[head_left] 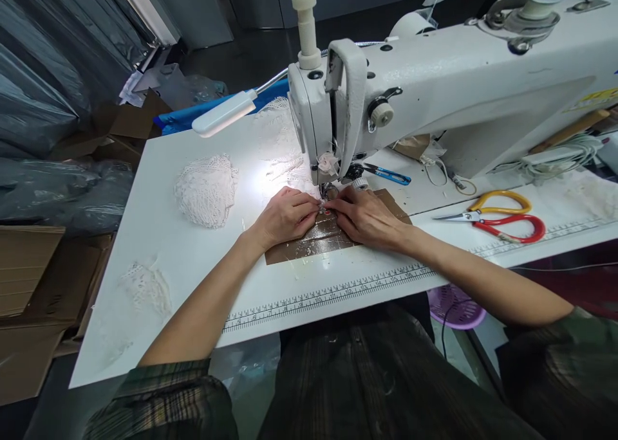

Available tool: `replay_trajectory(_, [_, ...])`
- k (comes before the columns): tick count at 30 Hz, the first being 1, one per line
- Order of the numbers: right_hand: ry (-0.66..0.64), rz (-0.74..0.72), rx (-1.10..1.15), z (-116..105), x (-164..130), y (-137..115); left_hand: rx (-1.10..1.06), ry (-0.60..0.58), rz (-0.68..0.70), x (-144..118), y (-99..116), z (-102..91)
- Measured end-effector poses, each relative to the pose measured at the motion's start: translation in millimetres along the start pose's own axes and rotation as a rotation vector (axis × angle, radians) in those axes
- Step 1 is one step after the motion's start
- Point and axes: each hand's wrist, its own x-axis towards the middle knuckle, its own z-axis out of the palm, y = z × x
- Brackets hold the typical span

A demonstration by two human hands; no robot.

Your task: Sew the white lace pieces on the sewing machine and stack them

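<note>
The white sewing machine (434, 86) stands over the table, its presser foot (329, 192) lowered close to my fingertips. My left hand (290, 215) lies left of the foot, fingers bent and closed at the tips on a small edge of white lace (290, 170). Opposite it, my right hand (367, 218) pinches at the same spot just in front of the foot. Most of the lace lies behind the foot under bright lamp light. Beneath both hands is a brown glossy sheet (309, 247) with loose thread bits on it.
Blue thread snips (387, 174) lie right of the needle area; scissors (502, 216) with yellow and red handles lie farther right. A lace pile (207, 190) and a lace scrap (145, 289) are on the left. A lamp (224, 113) overhangs the table; a ruler strip (333, 292) runs along the front edge.
</note>
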Motion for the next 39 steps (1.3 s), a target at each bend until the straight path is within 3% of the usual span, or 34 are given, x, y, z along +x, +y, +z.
replay_trajectory(11, [0.015, 0.037, -0.074, 5.1, 0.2, -3.9, 0.103, 0.202, 0.053, -0.5, -0.3, 6.4])
replay_trajectory(16, [0.146, 0.066, 0.163, 4.0, -2.3, 4.0, 0.105, 0.251, 0.127, -0.8, -2.8, 8.2])
replay_trajectory(22, [0.323, 0.177, 0.344, -0.1, -4.4, 10.4, 0.027, 0.263, 0.093, -0.4, -2.0, 8.1])
replay_trajectory(29, [0.146, -0.073, 0.113, 6.8, -6.2, 4.9, -0.088, 0.303, -0.034, 0.2, 0.0, 4.4])
replay_trajectory(33, [0.056, -0.069, 0.003, 8.7, -3.4, 3.2, -0.035, 0.28, 0.01, 1.5, -0.1, 5.4])
replay_trajectory(39, [0.056, -0.055, 0.029, 9.7, -3.9, 4.4, 0.066, 0.234, 0.103, 2.8, -1.6, 7.5])
